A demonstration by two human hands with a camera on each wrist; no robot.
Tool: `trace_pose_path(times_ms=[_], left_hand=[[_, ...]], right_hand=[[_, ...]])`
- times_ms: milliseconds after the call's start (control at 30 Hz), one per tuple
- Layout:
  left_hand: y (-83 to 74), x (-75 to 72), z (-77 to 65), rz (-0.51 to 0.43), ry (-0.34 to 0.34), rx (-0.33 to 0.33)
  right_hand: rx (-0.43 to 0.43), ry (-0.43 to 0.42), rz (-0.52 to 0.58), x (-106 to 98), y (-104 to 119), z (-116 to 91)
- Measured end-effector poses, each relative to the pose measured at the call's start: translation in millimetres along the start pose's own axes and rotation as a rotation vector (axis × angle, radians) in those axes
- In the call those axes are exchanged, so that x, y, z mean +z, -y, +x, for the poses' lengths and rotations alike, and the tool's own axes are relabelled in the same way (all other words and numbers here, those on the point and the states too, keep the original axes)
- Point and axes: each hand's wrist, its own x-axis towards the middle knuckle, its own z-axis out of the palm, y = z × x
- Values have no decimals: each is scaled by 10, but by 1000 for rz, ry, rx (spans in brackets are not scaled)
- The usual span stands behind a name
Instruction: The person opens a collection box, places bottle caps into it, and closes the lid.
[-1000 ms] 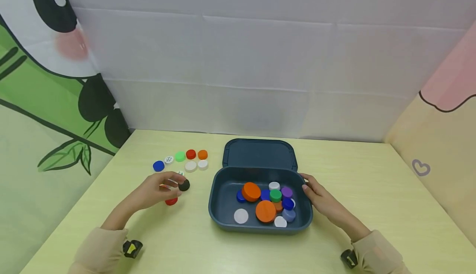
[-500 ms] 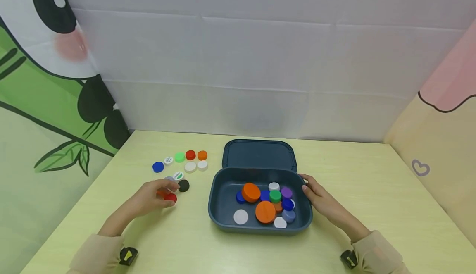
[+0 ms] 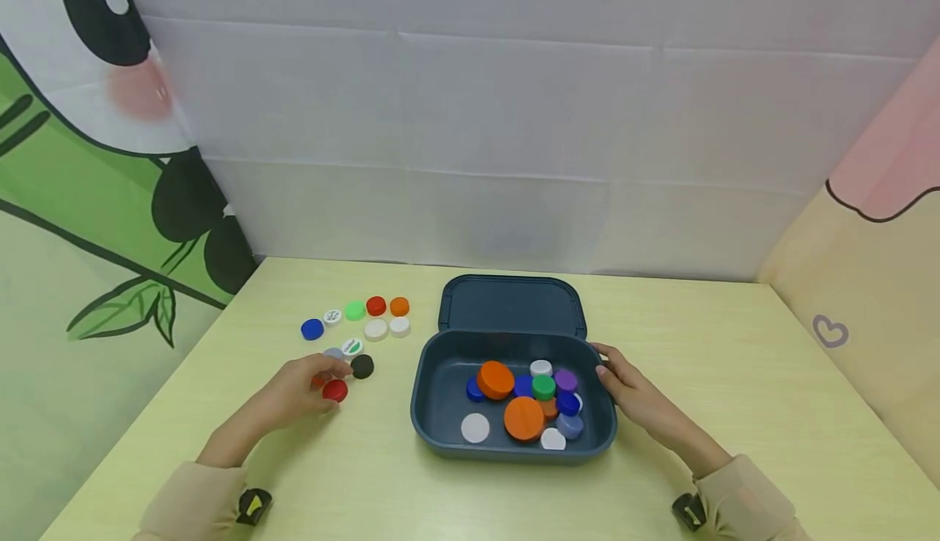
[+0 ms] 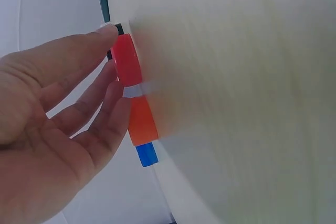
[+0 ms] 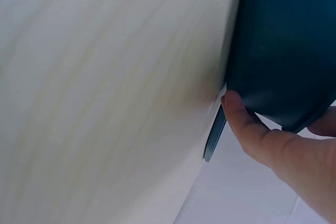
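My left hand is down at the table left of the box, its thumb and fingers around a red bottle cap. In the left wrist view the red cap stands edge-on beside the thumb and fingertips, with an orange cap just beyond it. That orange cap is mostly covered by the hand in the head view. A black cap lies right by the fingertips. My right hand grips the right wall of a dark blue-grey box, which contains several caps, among them a large orange cap.
Behind the box lies its lid. Farther back on the left are more loose caps, including a blue cap, a light green cap and a second orange cap. A fabric backdrop rises at the table's far edge.
My left hand has moved from beside the black cap down and left to the red cap, uncovering a white cap with green print. The right hand has stayed on the box.
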Motion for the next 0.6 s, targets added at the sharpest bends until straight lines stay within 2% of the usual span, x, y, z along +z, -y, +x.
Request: trace_pose_path(times_ms=[133, 333, 600], left_hand=[[-13, 8, -5, 38, -20, 25], [-26, 21, -3, 83, -7, 15], [-58, 6, 15, 88, -7, 24]], right_hand=[[0, 1, 1, -4, -1, 1], [1, 7, 2, -6, -9, 2], [-10, 10, 4, -5, -15, 1]])
